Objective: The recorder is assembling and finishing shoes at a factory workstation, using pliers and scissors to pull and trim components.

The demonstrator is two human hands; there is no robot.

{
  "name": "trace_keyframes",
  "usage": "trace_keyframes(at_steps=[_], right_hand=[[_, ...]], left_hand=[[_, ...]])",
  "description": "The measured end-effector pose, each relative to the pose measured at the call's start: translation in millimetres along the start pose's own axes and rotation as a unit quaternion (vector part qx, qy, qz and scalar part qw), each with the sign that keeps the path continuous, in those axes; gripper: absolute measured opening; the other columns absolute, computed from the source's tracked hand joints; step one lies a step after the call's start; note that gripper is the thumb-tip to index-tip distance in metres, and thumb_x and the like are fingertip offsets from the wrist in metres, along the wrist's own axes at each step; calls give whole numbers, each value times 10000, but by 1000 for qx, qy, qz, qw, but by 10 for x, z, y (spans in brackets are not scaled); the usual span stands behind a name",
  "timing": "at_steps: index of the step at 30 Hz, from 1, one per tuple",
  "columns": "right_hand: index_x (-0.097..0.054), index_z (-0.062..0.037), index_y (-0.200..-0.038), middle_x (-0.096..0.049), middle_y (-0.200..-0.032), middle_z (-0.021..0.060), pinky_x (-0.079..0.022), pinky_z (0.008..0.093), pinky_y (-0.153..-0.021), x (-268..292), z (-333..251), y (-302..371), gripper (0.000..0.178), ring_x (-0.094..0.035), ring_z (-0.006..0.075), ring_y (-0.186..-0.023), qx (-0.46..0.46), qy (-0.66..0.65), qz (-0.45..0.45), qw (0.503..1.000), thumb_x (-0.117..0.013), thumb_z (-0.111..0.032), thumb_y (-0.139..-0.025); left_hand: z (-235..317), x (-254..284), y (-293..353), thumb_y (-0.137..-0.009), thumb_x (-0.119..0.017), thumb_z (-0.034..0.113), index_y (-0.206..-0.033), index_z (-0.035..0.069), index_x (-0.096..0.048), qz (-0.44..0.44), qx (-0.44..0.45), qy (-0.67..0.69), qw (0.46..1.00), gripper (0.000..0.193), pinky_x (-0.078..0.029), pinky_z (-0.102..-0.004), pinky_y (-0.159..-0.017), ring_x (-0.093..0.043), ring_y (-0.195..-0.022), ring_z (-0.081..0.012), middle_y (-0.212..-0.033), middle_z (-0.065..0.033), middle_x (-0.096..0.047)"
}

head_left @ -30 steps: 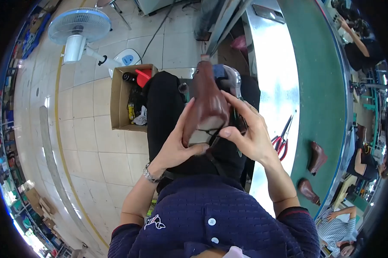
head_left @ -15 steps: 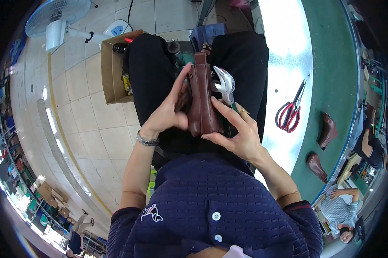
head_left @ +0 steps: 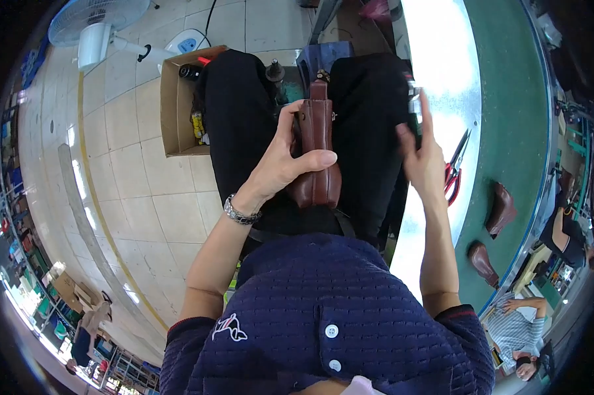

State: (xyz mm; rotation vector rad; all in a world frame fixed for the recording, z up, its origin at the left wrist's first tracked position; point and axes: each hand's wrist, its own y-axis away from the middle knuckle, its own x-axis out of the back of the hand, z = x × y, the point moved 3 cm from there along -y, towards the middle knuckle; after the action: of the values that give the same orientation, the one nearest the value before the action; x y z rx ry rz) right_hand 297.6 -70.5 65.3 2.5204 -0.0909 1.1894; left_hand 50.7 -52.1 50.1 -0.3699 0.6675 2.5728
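Note:
Above my lap is a dark brown leather piece point(head_left: 318, 125), shaped like a narrow boot upper, with a strap-like tab at its far end and a seam down its length. My left hand point(head_left: 287, 158) grips it from the left, its thumb lying across the front and the other fingers mostly hidden behind. Off to the right, over the edge of the metal tabletop, my right hand point(head_left: 423, 148) is around a hammer point(head_left: 414, 105) with a shiny silver head. Motion smears the hammer, and part of it hides behind the fingers.
Red-handled cutters point(head_left: 453, 172) lie on the metal tabletop point(head_left: 445, 59) at right. Beyond them, two brown leather pieces point(head_left: 501, 209) rest on a green surface point(head_left: 514, 125). A cardboard box point(head_left: 172, 125) of tools stands left of my knee, near a floor fan point(head_left: 94, 43).
My right hand has left the leather piece and swung right with the hammer to the metal tabletop's edge. My left thumb has come across the leather piece's front.

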Motion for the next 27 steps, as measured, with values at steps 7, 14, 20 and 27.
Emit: trace_keyframes(at_steps=[7, 14, 20, 27], right_hand=[[-403, -240, -1474, -554, -1269, 231, -496, 498, -935, 158, 928, -363, 571, -563, 385, -1145, -30, 307, 132, 942, -608, -196, -943], [-521, -18, -1324, -563, -1288, 165, -392, 351, -1045, -464, -593, -169, 533, -520, 270, -1233, 268, -279, -8, 922, -698, -220, -864], [-551, -23, -1159, -628, -1006, 96, -489, 314, -815, -804, -858, -88, 491, -603, 171, -900, 148, -413, -89, 894, -764, -281, -800], [-533, -33, -1161, -585, -1082, 97, -469, 327, -849, -887, -806, 82, 459, -579, 176, -940, 124, -434, -77, 889, -752, -214, -800]], left_hand=[[-67, -49, -2, -771, -797, 443, -1531, 103, -78, 16, -10, 26, 999, 1101, -287, -393, -1121, -366, -1341, -263, -1471, -159, -317], [-74, -9, 310, -795, -797, 347, -1554, 90, 0, -51, -48, -19, 997, 1130, -216, -361, -1160, -213, -1445, -229, -1579, -131, -154], [-101, 12, 520, -786, -811, 303, -1511, -5, -227, -3, 25, -32, 999, 981, -266, -336, -1143, -303, -1413, -212, -1553, -165, -270], [205, -40, 603, -721, -829, 421, -1327, -131, -466, 10, 38, -289, 956, 897, -479, -330, -935, -643, -1058, -283, -1164, -247, -633]])
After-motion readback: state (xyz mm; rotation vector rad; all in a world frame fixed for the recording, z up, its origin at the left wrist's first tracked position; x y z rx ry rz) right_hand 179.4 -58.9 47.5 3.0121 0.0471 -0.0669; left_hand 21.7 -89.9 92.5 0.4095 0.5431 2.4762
